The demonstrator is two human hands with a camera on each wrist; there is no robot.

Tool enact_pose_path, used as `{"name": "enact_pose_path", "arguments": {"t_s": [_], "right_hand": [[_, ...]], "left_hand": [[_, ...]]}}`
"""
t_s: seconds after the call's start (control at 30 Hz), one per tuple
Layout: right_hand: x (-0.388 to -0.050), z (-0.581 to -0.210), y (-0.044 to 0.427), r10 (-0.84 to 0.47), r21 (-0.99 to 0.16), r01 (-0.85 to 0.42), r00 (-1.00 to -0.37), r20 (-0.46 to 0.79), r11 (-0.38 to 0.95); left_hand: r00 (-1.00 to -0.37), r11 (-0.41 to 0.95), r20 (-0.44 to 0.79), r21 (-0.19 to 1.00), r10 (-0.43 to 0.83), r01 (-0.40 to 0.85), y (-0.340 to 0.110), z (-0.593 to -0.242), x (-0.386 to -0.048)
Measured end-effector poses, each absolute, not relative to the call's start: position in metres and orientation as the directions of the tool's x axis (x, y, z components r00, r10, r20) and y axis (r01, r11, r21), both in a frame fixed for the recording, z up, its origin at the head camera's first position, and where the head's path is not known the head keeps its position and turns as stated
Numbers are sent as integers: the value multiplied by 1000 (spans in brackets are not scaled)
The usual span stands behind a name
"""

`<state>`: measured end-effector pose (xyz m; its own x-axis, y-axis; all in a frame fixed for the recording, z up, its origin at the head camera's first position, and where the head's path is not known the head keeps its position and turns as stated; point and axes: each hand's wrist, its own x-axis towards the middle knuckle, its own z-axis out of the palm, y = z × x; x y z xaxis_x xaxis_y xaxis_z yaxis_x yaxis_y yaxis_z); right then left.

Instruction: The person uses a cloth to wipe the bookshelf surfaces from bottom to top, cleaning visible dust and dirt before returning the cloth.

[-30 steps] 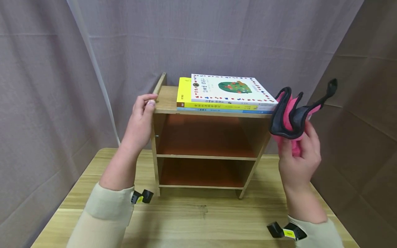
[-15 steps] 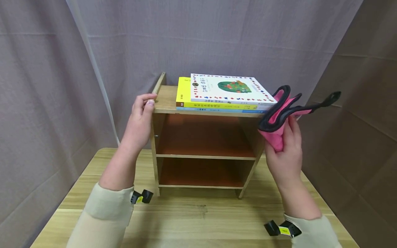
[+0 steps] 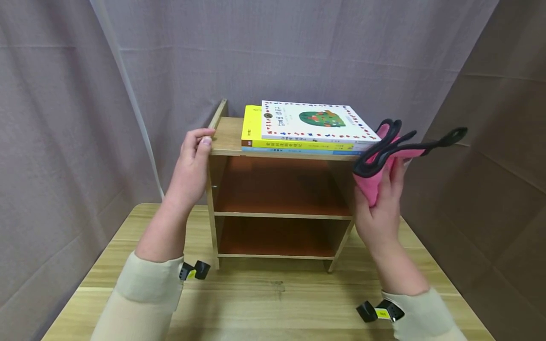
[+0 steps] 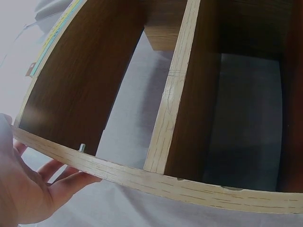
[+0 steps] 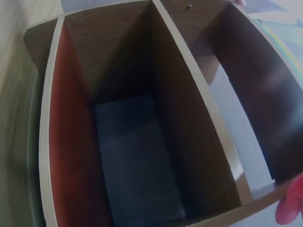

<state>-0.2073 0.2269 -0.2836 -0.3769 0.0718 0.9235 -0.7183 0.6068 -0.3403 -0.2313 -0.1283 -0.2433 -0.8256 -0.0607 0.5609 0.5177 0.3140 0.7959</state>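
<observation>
My left hand (image 3: 194,166) grips the upper left corner of a small wooden shelf (image 3: 283,215). In the left wrist view its fingers (image 4: 71,184) lie along the outside of the side panel. My right hand (image 3: 379,213) holds a folded pink cloth (image 3: 370,185) with thick black edging and a black loop at one end, at the shelf's upper right corner. In the right wrist view only a bit of the pink cloth (image 5: 289,205) shows. Beside it on the shelf's top lies a stack of books, with a white picture book (image 3: 317,121) uppermost.
A yellow book (image 3: 251,128) and a blue book (image 3: 290,150) lie under the white one. The shelf stands on a wooden table (image 3: 273,303). Grey curtains (image 3: 290,47) hang behind and at the left. A brown curtain (image 3: 482,199) hangs at the right.
My right hand has moved left with the pink cloth, bringing it close against the shelf's right corner. The cloth has turned, and its loop points more sideways. The left hand stays in place.
</observation>
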Motion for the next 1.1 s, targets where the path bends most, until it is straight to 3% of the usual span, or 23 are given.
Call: {"name": "enact_pose_path", "arguments": {"t_s": [0.17, 0.33, 0.63, 1.1], "right_hand": [[-207, -285, 217, 58, -278, -760, -303, 951, 588], [-219, -295, 221, 57, -252, -752, -275, 960, 610], [-231, -313, 226, 70, -251, -737, -267, 961, 628], [-229, -340, 225, 60, -271, -722, -305, 951, 636]], "left_hand": [[-823, 310, 565, 794, -57, 523, -128, -243, -231], [-824, 308, 564, 794, -54, 523, -128, -242, -231], [-834, 319, 548, 802, -57, 505, -128, -242, -230], [-833, 311, 550, 803, -61, 508, -128, -241, -229]]}}
